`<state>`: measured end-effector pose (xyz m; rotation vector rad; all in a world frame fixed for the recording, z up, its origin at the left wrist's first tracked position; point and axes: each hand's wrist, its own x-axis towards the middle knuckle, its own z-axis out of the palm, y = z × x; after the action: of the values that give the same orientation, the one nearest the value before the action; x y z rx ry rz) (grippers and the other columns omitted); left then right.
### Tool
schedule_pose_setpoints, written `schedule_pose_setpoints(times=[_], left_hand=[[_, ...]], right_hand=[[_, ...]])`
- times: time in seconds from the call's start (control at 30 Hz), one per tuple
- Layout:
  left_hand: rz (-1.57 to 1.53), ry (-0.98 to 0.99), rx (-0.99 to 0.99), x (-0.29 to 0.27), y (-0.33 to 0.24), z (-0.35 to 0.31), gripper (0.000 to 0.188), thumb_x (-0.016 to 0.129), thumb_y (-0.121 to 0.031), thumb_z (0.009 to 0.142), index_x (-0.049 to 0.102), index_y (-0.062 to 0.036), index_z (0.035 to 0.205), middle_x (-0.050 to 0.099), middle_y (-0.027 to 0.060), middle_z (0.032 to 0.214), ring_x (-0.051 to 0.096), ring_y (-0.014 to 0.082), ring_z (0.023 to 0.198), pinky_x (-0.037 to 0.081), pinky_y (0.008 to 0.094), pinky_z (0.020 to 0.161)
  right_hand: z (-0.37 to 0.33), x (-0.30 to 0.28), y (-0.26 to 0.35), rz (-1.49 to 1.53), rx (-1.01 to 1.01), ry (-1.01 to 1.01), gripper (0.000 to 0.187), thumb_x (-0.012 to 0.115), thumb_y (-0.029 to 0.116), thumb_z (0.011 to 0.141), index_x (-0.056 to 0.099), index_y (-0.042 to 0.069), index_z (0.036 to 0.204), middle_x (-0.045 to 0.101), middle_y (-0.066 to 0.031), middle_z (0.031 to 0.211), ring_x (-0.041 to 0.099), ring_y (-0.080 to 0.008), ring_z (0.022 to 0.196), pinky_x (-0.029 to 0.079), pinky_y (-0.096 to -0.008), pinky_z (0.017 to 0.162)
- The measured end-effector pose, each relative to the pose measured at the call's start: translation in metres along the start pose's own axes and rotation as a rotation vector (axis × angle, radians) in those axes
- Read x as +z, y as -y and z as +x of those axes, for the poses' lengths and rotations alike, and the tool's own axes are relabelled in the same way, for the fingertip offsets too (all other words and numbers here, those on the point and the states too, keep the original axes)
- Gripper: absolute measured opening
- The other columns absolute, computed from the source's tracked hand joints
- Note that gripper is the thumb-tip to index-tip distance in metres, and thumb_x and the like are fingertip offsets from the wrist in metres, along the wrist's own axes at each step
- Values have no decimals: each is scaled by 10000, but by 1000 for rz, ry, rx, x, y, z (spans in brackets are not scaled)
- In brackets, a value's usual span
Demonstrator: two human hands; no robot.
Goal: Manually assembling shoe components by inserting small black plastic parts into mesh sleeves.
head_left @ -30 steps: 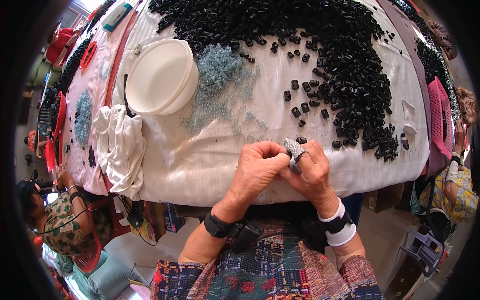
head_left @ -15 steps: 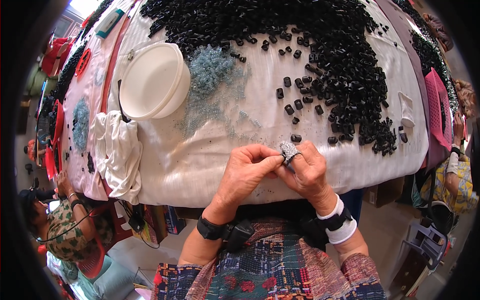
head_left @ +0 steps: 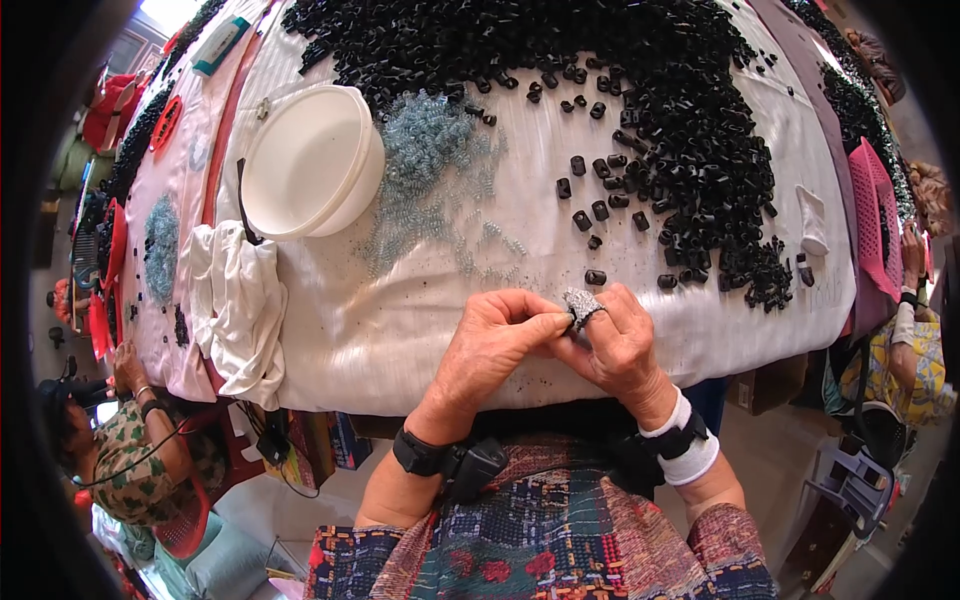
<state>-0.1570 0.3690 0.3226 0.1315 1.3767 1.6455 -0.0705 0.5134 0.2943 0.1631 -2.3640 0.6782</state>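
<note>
Thumb and forefinger of my left hand (head_left: 492, 340) are pinched together on a small black piece (head_left: 574, 318), mostly hidden by the fingertips. Opposite, my right hand (head_left: 622, 345) is closed on the same piece, its fingers curled in. A silvery, crinkled wrap (head_left: 582, 302) with a dark edge sits at the right fingers; how it is fixed there I cannot make out. Both hands are above the near edge of the white cloth (head_left: 370, 345). Just beyond them lies a single short black plastic tube (head_left: 595, 277).
A large heap of black plastic parts (head_left: 690, 130) covers the far and right side. Pale blue springs (head_left: 425, 145) lie beside a white basin (head_left: 305, 165). A crumpled white cloth (head_left: 235, 310) is at left, a pink basket (head_left: 878, 215) at right. Other people sit at both sides.
Both hands have shifted very slightly to the right in the picture, along with the silvery wrap. The grip on the small black piece looks the same.
</note>
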Motion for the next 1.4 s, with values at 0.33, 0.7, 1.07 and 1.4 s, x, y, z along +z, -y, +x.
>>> schedule_pose_setpoints(times=[0.33,0.7,1.07,1.4], left_hand=[[27,14,-9,0,3,-1,140,639,-117,857,657,17,891,648,24,774,589,71,688,492,201,639],[-6,8,35,-1,6,-3,115,635,-90,852,660,21,866,647,33,763,588,74,690,485,201,639],[-3,-11,35,1,6,0,135,611,-106,864,654,22,861,639,31,761,593,77,691,498,204,634],[5,-26,-38,2,2,-2,164,627,-143,849,644,8,910,639,26,790,597,78,700,496,201,636]], right_hand=[[-2,0,0,32,20,-8,305,755,90,602,455,38,619,420,-88,617,442,-257,528,375,-359,471],[0,-1,2,18,-12,18,306,751,93,584,451,41,616,415,-88,624,445,-255,542,375,-360,476],[-1,0,0,4,-50,39,276,737,55,579,469,27,642,426,-91,634,448,-253,538,382,-356,472],[-6,1,-1,16,-26,-34,284,757,33,577,490,17,673,454,-95,650,460,-250,525,389,-347,460]])
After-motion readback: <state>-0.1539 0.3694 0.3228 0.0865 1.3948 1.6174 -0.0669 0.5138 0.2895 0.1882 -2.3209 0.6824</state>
